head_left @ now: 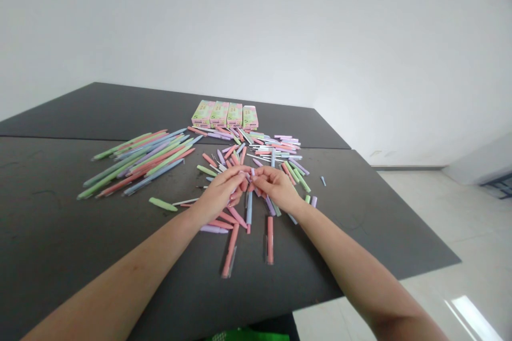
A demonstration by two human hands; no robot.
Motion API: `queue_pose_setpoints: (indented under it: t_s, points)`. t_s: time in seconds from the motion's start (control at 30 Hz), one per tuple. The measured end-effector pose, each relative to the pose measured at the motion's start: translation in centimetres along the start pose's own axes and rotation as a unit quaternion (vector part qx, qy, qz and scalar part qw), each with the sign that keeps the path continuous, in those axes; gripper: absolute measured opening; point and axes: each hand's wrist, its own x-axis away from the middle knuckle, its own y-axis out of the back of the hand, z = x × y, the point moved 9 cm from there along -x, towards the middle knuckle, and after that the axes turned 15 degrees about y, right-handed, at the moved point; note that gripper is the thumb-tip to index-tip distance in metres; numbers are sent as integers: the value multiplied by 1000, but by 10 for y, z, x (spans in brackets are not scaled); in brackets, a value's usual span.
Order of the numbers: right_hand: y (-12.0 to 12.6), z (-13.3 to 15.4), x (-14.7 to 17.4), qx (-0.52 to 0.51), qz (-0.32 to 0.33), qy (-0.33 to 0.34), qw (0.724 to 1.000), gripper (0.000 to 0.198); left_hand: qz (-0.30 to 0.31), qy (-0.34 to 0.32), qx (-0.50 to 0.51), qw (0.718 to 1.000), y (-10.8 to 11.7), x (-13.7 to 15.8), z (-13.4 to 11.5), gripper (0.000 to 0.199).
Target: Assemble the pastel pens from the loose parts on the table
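My left hand (pixel 222 187) and my right hand (pixel 275 185) meet over the middle of a dark table (pixel 48 224), fingertips together on a small pink pen part (pixel 247 171). Loose pastel pen barrels and caps (pixel 256 157) lie scattered under and beyond both hands, in pink, green, blue and purple. A pink barrel (pixel 230 249) and another pink barrel (pixel 270 240) lie just in front of my wrists.
A fanned row of assembled pens (pixel 138 162) lies to the left. Several pink-and-green boxes (pixel 224 114) stand side by side at the back. A green cap (pixel 162 204) lies alone at the left. The table's right edge drops to a pale tiled floor (pixel 452 213).
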Motion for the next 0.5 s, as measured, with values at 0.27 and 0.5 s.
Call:
queue_pose_setpoints:
  t_s: [0.27,0.5]
  points:
    - [-4,-14,1,-114,-5,-25,993,34,-58,-109,-204,971,1,7,-16,43]
    - [-10,-14,2,-164,-17,-53,985,31,-82,-132,-277,948,-2,7,-16,47]
